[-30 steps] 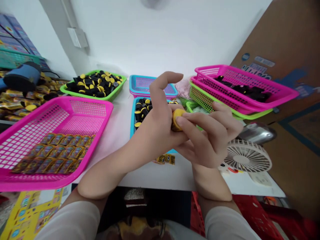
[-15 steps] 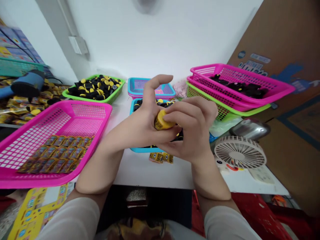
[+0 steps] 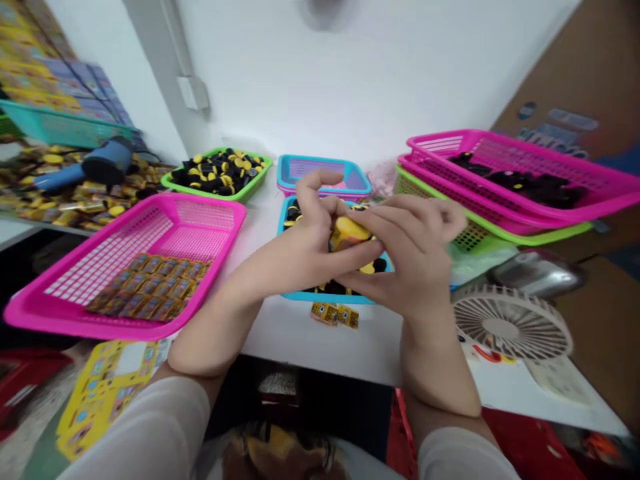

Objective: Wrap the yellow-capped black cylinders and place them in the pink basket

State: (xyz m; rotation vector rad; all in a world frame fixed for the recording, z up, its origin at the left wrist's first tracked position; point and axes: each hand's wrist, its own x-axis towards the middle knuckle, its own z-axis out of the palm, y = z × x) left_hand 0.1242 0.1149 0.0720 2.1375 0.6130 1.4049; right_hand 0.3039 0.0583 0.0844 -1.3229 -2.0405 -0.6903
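Observation:
Between my two hands is a small yellow-capped cylinder (image 3: 347,231) with a printed wrapper on its side. My left hand (image 3: 313,247) closes its thumb and lower fingers around it, with the index finger bent upward. The fingertips of my right hand (image 3: 413,250) press on the cylinder from the right and hide part of it. Beneath the hands stands a blue basket (image 3: 300,295) of black and yellow cylinders. Two small printed wrappers (image 3: 335,314) lie on the white table in front of that basket.
A pink basket (image 3: 125,330) at left holds rows of flat printed wrappers. Behind it are a green basket (image 3: 250,190) of black-yellow pieces and a blue hair dryer (image 3: 107,160) on a heap of wrapped ones. Stacked baskets (image 3: 500,193) and a fan (image 3: 510,327) stand right.
The view has swung left, so everything sits further right. My right fingers have straightened somewhat and lie along the cylinder's side and top; both hands still hold it.

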